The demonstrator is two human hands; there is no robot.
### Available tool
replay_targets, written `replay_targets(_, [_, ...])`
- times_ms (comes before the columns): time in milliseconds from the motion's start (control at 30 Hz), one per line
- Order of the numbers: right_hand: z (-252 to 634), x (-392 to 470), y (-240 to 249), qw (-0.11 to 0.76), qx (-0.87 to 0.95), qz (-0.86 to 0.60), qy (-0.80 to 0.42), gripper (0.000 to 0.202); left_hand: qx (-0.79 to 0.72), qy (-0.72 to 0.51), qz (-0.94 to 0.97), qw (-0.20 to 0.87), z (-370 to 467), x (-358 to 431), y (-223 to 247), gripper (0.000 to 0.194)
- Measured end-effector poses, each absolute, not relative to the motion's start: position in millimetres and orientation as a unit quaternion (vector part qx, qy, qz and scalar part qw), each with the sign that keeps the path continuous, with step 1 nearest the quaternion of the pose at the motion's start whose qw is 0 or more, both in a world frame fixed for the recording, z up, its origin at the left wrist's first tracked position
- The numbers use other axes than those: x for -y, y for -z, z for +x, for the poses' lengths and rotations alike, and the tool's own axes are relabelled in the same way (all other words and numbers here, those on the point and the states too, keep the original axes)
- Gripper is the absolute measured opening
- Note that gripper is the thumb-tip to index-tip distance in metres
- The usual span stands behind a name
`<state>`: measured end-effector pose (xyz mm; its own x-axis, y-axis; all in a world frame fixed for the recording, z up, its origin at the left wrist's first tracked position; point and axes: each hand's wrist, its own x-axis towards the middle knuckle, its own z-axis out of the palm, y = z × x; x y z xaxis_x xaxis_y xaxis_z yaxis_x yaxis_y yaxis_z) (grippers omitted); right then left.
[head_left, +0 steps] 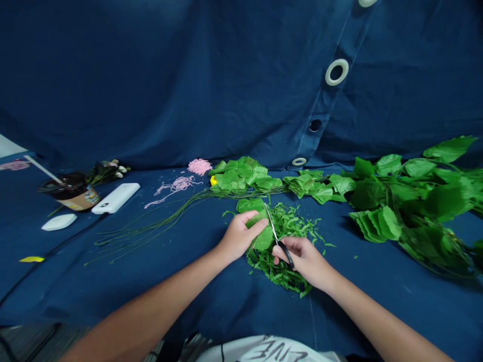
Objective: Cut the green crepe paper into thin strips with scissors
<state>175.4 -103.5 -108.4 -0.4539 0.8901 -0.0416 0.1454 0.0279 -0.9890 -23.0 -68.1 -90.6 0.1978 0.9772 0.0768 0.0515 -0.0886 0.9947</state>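
The left hand (241, 234) is holding 1 green leaf piece (263, 235) above the pile of green clippings (279, 274). Its thumb and index finger are closing on the leaf piece in a pinch; how far the remaining fingers are curling cannot be told. The right hand (306, 259) is gripping 1 pair of scissors (272, 226), its fingers curling around the black handle. The metal blades are pointing up and away from the person, and are lying against the right edge of the leaf piece. The angle between the blades cannot be read.

The clippings are lying on the blue cloth (151, 281), around and beneath the work position. Beyond the hands, stacked green leaves (241, 173) are resting in a row, with 1 yellow item (213, 180) sitting at their left end. Thin green stems (162, 221) are extending from the row toward the left. Leafy green vines (418, 201) are occupying the right side.

Left of the leaf row, 1 pink shredded bundle (199, 167) and loose pink strands (179, 185) are lying near each other. Farther left, 1 dark cup (71, 191) with 1 straw (43, 168) is standing near 1 white rectangular device (116, 198). In front of the cup, 1 white oval object (59, 222) is resting on the cloth.
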Motion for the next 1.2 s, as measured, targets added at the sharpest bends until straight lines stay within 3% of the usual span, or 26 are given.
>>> replay_targets(1200, [177.5, 104.4, 108.9, 0.323, 0.655, -0.376, -0.57, 0.036, -0.443, -0.463, 0.641, 0.422, -24.2, 68.4, 91.1, 0.029])
